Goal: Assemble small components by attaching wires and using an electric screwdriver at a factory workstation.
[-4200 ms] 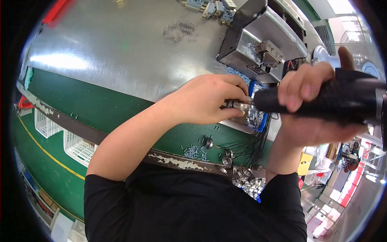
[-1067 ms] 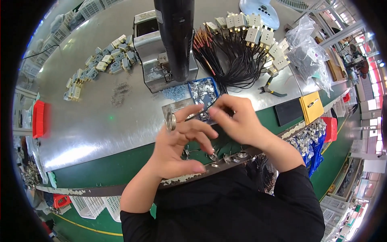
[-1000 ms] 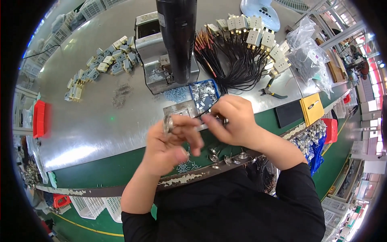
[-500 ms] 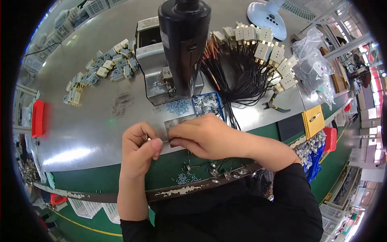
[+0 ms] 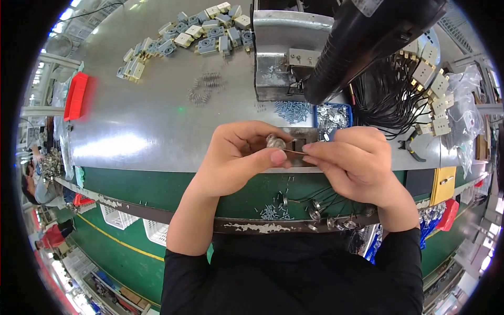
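My left hand [image 5: 236, 160] is closed around a small round shiny metal part [image 5: 274, 142], held between thumb and fingers. From it a thin copper-coloured lead [image 5: 295, 152] runs to the right. My right hand [image 5: 359, 163] pinches that lead's far end between thumb and fingertips. Both hands are above the bench's near edge, in front of a flat metal fixture [image 5: 298, 137] that they partly cover. Closer to me, several similar round metal parts with dark leads [image 5: 315, 210] lie along the edge beside a heap of small screws [image 5: 274, 212].
Beyond my hands are bluish screws [image 5: 294, 111], a blue tray [image 5: 350, 113] of metal pieces, and a machine [image 5: 270, 79] with a black column [image 5: 357, 47]. Springs [image 5: 205, 86] and grey and cream blocks [image 5: 184, 39] lie left; black cables [image 5: 383, 100] and pliers [image 5: 412, 149] right.
The view has shifted, so the bench items sit farther right and higher. My left hand has turned inward, bringing the round metal part into sight. My hands are still joined by the lead.
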`<state>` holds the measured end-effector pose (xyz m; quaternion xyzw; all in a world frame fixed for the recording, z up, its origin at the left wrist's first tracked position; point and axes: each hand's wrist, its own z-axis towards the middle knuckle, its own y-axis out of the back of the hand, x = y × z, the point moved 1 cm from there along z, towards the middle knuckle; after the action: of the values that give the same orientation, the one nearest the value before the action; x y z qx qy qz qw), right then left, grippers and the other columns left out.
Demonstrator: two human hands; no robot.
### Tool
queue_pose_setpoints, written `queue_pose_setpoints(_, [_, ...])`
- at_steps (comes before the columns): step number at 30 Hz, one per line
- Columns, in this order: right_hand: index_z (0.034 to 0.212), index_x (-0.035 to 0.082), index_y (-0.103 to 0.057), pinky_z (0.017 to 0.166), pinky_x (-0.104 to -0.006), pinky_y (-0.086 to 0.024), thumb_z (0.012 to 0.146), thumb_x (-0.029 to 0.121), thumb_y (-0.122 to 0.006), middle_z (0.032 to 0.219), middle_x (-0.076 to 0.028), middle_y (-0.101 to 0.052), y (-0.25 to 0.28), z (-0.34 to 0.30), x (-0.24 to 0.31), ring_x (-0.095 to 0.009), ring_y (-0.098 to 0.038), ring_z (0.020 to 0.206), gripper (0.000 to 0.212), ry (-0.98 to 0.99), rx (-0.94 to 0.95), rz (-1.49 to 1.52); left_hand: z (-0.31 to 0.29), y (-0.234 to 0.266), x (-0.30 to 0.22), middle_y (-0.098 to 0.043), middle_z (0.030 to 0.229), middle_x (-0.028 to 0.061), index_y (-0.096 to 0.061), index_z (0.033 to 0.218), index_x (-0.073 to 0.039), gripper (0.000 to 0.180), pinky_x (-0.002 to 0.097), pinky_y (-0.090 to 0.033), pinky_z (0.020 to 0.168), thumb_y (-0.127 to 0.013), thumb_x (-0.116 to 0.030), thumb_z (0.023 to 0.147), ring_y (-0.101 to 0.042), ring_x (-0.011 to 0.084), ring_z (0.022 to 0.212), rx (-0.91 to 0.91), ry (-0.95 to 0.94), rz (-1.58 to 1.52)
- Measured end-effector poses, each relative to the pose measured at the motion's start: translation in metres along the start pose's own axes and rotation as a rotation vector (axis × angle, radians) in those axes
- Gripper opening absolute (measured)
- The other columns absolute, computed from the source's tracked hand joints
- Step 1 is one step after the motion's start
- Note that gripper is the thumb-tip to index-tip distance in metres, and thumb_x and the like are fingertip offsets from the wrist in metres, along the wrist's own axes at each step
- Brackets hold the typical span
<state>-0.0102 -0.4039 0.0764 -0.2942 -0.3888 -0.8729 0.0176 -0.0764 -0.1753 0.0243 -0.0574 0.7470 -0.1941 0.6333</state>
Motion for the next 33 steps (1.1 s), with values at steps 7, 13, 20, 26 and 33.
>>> queue_pose_setpoints(7, [0.09, 0.003, -0.081, 0.046, -0.0276, -0.037, 0.075, 0.0, -0.084, 0.065, -0.005, -0.066, 0.003, -0.003, -0.005, -0.012, -0.055, 0.049, 0.015, -0.191, -0.016, 0.4, -0.002, -0.017, 0.002, -0.076, 0.102, 0.0252, -0.066, 0.12, 0.018, 0.042, 0.0452, -0.066, 0.085, -0.075, -0.017, 0.098, -0.079, 0.0333, 0.091, 0.199, 0.046, -0.217])
queue_pose_setpoints(13, [0.09, 0.003, -0.079, 0.053, -0.0285, -0.046, 0.082, 0.005, -0.082, 0.072, -0.006, -0.071, 0.007, -0.003, 0.001, -0.017, -0.064, 0.058, 0.009, -0.312, 0.046, 0.49, -0.003, -0.023, 0.003, -0.075, 0.1, 0.0276, -0.064, 0.122, 0.019, 0.045, 0.0482, -0.066, 0.085, -0.073, -0.018, 0.099, -0.079, 0.0363, 0.09, 0.232, 0.015, -0.351])
queue_pose_setpoints(20, [0.072, 0.007, -0.069, 0.047, -0.032, -0.037, 0.073, 0.014, -0.09, 0.061, -0.005, -0.057, 0.008, -0.002, 0.013, -0.022, -0.055, 0.05, 0.023, -0.179, 0.114, 0.27, -0.003, -0.017, -0.02, -0.077, 0.091, 0.017, -0.07, 0.124, 0.001, 0.033, 0.0361, -0.058, 0.071, -0.077, -0.008, 0.092, -0.077, 0.0256, 0.083, 0.367, -0.037, 0.636])
queue_pose_setpoints(26, [0.072, 0.004, -0.07, 0.049, -0.0272, -0.038, 0.079, 0.02, -0.092, 0.063, -0.004, -0.062, 0.015, 0.003, 0.004, -0.014, -0.055, 0.054, 0.028, -0.218, 0.294, 0.494, -0.013, -0.034, -0.014, -0.072, 0.079, 0.0141, -0.073, 0.106, -0.004, 0.024, 0.0378, -0.055, 0.063, -0.083, -0.01, 0.085, -0.071, 0.0346, 0.069, 0.337, -0.204, 0.605])
queue_pose_setpoints(33, [0.069, 0.003, -0.067, 0.051, -0.0275, -0.025, 0.075, 0.03, -0.097, 0.064, 0.003, -0.054, 0.002, -0.004, -0.01, -0.006, -0.043, 0.057, 0.041, -0.584, 0.382, 0.882, -0.018, -0.044, -0.006, -0.07, 0.074, 0.0082, -0.073, 0.101, -0.004, 0.022, 0.0348, -0.052, 0.057, -0.086, -0.008, 0.084, -0.07, 0.0268, 0.063, 0.283, -0.461, 0.691])
